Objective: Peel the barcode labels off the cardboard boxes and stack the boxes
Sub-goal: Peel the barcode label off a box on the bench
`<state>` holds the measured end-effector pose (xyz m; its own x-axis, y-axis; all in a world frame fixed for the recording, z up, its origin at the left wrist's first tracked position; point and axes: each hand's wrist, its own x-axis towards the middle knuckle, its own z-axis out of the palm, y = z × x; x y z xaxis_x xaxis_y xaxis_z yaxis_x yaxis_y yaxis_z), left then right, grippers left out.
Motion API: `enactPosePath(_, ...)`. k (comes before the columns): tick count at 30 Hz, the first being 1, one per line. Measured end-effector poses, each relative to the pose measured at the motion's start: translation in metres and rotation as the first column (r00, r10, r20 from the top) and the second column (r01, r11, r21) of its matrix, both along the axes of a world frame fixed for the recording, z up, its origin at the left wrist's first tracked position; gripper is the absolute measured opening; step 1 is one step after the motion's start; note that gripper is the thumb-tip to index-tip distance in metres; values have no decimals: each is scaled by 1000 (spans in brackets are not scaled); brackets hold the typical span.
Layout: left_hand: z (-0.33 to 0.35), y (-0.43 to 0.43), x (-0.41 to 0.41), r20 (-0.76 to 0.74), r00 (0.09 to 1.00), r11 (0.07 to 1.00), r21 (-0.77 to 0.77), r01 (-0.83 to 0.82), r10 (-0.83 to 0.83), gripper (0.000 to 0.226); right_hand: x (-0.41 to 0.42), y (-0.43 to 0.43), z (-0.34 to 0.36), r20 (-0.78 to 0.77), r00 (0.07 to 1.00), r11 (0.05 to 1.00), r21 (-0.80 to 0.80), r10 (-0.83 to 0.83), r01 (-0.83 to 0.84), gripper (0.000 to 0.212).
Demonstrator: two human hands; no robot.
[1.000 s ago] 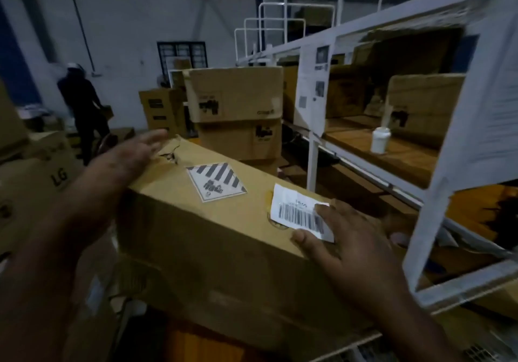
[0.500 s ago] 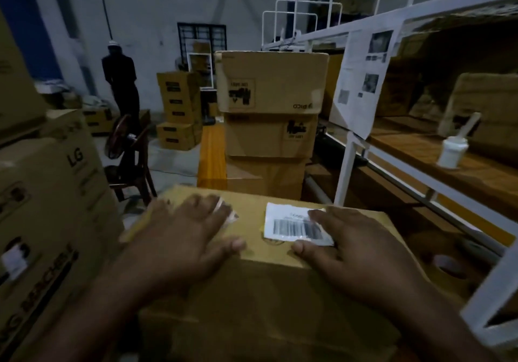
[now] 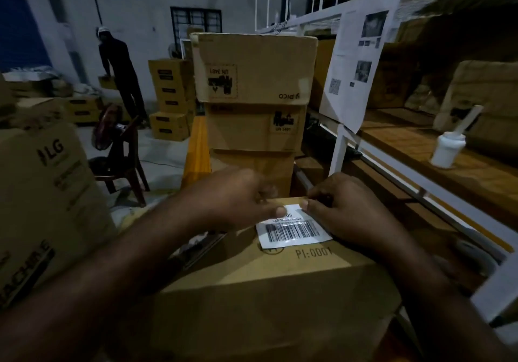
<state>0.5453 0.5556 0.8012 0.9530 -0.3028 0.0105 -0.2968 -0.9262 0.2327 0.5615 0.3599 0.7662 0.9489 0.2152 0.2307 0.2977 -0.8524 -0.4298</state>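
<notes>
Brown cardboard box (image 3: 252, 291) before me, white barcode label (image 3: 291, 231) stuck flat on its top, my left hand (image 3: 241, 199) and right hand (image 3: 344, 210) pinching at the label's far edge, stacked cartons (image 3: 255, 95) behind.

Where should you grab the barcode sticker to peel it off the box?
Pinch the barcode label at its far top edge, where the left hand and right hand meet. Its near edge looks flat on the cardboard box, so probably peel toward yourself.
</notes>
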Motion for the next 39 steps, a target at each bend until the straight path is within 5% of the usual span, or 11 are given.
enactPosePath(4, -16, -10, 18, -5, 996, 995, 46, 94, -93, 50, -2, -4, -4, 39, 998, 999, 5, 46, -46, 14)
enactPosePath(16, -27, -12, 19, -40, 999, 984, -175, 17, -24, 44, 0, -4, -6, 8, 997, 990, 120, 78, -79, 9)
enactPosePath(19, -27, -13, 19, -64, 997, 976, -215, 19, -34, 32, 2, -5, -7, -11, 997, 984, 163, 80, -77, 6)
enactPosePath(22, -28, -13, 22, -112, 993, 942, -337, -1, -40, 14, 6, -4, -12, -30, 997, 994, 87, 72, -69, 28)
enactPosePath(26, -30, -13, 27, -136, 990, 921, -388, -17, -39, 10, 8, -3, -13, 8, 998, 997, 26, 67, -67, 10)
enactPosePath(33, -11, -11, 45, -275, 944, 952, -290, 102, -184, 19, -1, -4, -10, 52, 996, 997, 24, 73, -75, 10)
enactPosePath(39, -18, -18, 55, -238, 927, 916, -352, 194, -289, 10, -4, -11, -11, 80, 993, 951, 290, 86, -106, 9)
